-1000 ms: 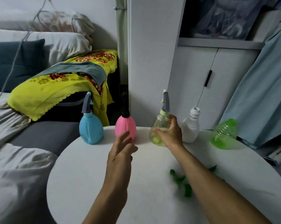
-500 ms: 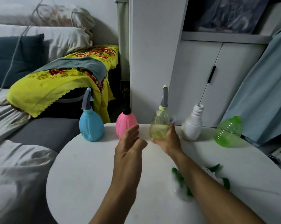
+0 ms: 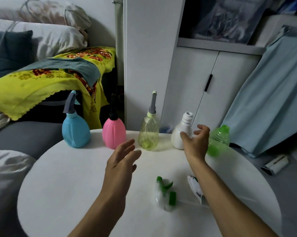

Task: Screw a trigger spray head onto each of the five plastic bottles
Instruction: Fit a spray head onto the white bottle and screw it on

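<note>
Evidently the right hand (image 3: 195, 142), fingers spread and empty, nears the uncapped white plastic bottle (image 3: 180, 135) to steady it; the left hand (image 3: 122, 161) hovers slack.

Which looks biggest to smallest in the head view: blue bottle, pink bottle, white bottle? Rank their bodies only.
1. blue bottle, widest body.
2. pink bottle, slightly slimmer than the blue.
3. white bottle, smallest visible body, though the right hand covers part of it.

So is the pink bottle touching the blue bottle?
Apart. The head view shows the pink bottle and the blue bottle standing side by side, with a strip of white table between them.
</note>
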A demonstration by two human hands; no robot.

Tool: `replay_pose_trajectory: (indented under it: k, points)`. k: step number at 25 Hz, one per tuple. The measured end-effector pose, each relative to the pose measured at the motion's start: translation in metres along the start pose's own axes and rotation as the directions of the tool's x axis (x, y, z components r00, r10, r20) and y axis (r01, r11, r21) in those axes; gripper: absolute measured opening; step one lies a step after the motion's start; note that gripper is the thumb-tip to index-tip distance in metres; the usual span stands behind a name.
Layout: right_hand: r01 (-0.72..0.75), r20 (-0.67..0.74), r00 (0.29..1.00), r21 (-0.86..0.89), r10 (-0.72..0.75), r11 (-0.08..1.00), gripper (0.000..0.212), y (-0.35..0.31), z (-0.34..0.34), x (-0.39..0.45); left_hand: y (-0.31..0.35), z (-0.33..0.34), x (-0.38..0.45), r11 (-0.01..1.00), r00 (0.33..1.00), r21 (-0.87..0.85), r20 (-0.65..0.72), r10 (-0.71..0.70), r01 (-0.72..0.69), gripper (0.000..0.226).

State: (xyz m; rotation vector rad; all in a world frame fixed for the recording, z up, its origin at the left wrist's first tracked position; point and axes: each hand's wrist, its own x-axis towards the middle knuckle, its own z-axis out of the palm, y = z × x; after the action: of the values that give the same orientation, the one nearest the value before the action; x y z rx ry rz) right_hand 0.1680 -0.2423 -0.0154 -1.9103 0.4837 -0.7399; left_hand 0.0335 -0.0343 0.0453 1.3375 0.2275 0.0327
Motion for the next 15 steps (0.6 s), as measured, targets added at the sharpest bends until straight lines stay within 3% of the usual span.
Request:
replay_pose_trajectory:
  k: [2,4,7,12,15]
  points:
    - [0.003,0.069,0.998,-0.136,0.007,0.991,0.088,0.009,0.010,0.011,-0.005,0.000,0.001,0.999,1.000,0.039,-0.004,-0.010,0.010,0.033]
    - [-0.026,0.136,0.989,-0.200,0.054,0.980,0.102,0.017,0.019,0.022,-0.009,-0.002,0.004,0.998,1.000,0.063,-0.002,-0.014,0.014,0.034]
    - [-0.047,0.200,0.978,-0.101,0.066,0.994,0.083,0.023,0.028,0.026,-0.013,-0.009,0.009,0.997,1.000,0.073,0.000,-0.006,0.006,0.035]
    - [0.043,0.126,0.991,-0.011,-0.042,0.999,0.067,-0.008,0.003,0.007,-0.013,-0.014,0.008,0.994,0.999,0.104,0.012,0.033,-0.034,0.036]
    - [0.110,0.264,0.958,0.020,-0.111,0.994,0.065,-0.038,-0.025,-0.021,-0.016,-0.010,0.006,0.964,0.990,0.232,0.092,0.108,-0.127,0.045]
